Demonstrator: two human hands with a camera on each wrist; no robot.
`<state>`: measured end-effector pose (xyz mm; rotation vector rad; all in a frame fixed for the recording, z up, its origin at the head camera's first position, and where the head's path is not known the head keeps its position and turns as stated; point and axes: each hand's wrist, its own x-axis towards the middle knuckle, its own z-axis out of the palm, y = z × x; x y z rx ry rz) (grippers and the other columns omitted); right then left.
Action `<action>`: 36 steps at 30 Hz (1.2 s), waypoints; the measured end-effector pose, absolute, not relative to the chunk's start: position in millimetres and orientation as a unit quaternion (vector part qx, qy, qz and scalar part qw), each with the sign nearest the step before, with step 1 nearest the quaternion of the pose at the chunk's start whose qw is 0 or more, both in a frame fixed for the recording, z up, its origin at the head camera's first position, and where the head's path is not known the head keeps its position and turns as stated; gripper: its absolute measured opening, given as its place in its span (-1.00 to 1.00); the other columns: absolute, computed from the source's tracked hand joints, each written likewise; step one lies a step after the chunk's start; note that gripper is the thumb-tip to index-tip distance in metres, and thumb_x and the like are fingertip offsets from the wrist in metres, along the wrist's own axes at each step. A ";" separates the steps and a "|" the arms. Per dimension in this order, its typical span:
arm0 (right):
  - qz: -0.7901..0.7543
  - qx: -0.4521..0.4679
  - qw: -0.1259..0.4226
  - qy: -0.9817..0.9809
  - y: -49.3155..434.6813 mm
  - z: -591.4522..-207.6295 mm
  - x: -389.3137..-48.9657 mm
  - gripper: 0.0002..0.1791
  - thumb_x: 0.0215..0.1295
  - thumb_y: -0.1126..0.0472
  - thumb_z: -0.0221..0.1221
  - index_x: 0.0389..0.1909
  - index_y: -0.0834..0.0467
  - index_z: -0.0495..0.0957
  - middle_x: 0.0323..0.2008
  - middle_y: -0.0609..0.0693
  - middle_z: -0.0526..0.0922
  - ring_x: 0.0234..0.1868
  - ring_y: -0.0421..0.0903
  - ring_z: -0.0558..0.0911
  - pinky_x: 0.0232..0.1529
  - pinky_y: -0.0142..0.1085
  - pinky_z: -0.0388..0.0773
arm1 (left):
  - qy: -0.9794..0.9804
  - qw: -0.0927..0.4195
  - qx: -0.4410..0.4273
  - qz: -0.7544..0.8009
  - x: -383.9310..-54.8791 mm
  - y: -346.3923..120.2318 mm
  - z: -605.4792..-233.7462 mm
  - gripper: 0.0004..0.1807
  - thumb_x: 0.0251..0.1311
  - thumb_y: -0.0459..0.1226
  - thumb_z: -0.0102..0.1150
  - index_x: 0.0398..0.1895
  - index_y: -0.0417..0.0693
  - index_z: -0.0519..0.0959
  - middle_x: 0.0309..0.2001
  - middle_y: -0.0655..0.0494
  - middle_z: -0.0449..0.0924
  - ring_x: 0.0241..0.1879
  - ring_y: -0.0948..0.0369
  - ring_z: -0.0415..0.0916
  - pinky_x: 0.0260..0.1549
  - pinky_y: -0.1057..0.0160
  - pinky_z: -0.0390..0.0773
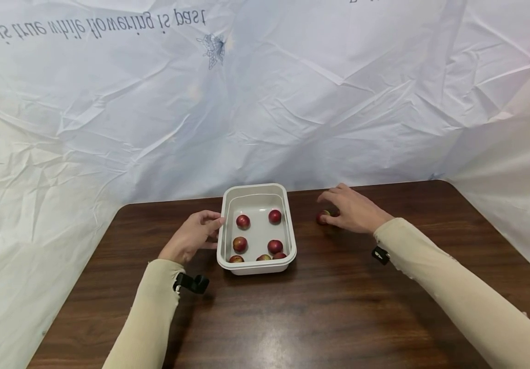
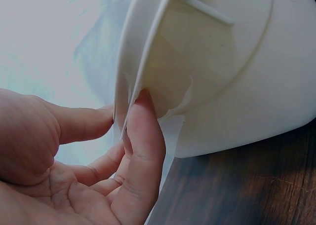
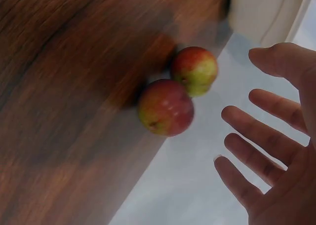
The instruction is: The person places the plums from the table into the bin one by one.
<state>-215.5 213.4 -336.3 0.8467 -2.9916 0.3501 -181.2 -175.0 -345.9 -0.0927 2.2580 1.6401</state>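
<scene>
My left hand (image 1: pixel 190 237) pinches the left rim of a white plastic tub (image 1: pixel 257 267); in the left wrist view the thumb and forefinger (image 2: pixel 148 151) lie on either side of the rim. Several small, round, red-and-yellowish fruits, like little apples or plums, lie in the tub, among them one fruit (image 1: pixel 243 221) near its left wall. Right of the tub, my right hand (image 1: pixel 356 209) is over loose fruit (image 1: pixel 323 218). In the right wrist view its fingers are spread apart, with two red-and-green fruits (image 3: pixel 166 108) side by side on the table, clear of the fingers.
The dark wood-grain table (image 1: pixel 265 312) ends at a white wrinkled sheet (image 1: pixel 265 113) with printed lettering, which hangs behind it and along both sides. The tub stands close to the back edge. A black strap mount (image 1: pixel 192 283) sits on the left wrist.
</scene>
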 end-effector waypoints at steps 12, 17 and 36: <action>0.104 0.276 -0.023 -0.955 218.6 -356.4 -226.8 -0.56 0.37 0.11 0.31 0.21 0.15 0.57 0.09 0.12 0.66 0.16 0.11 0.51 0.11 0.07 0.55 | 0.793 0.176 -0.035 0.582 -181.4 -175.4 -347.1 -0.54 0.56 -0.16 0.02 0.35 -0.25 0.36 0.12 -0.17 0.51 -0.07 0.09 0.57 -0.12 0.12 0.75; 0.110 0.279 -0.033 -0.954 220.1 -363.1 -231.2 -0.54 0.35 0.11 0.33 0.22 0.14 0.56 0.07 0.11 0.67 0.10 0.07 0.51 0.07 0.03 0.57 | 0.794 0.176 -0.034 0.581 -181.2 -175.4 -347.1 -0.54 0.56 -0.15 0.02 0.34 -0.25 0.36 0.13 -0.18 0.51 -0.07 0.08 0.57 -0.12 0.12 0.75; 0.107 0.272 -0.038 -0.956 218.3 -368.7 -235.3 -0.56 0.34 0.13 0.35 0.21 0.11 0.57 0.07 0.12 0.67 0.06 0.05 0.53 0.05 0.02 0.58 | 0.793 0.175 -0.030 0.583 -182.2 -175.7 -346.9 -0.53 0.56 -0.15 0.02 0.35 -0.26 0.35 0.17 -0.22 0.49 -0.02 0.03 0.57 -0.08 0.09 0.75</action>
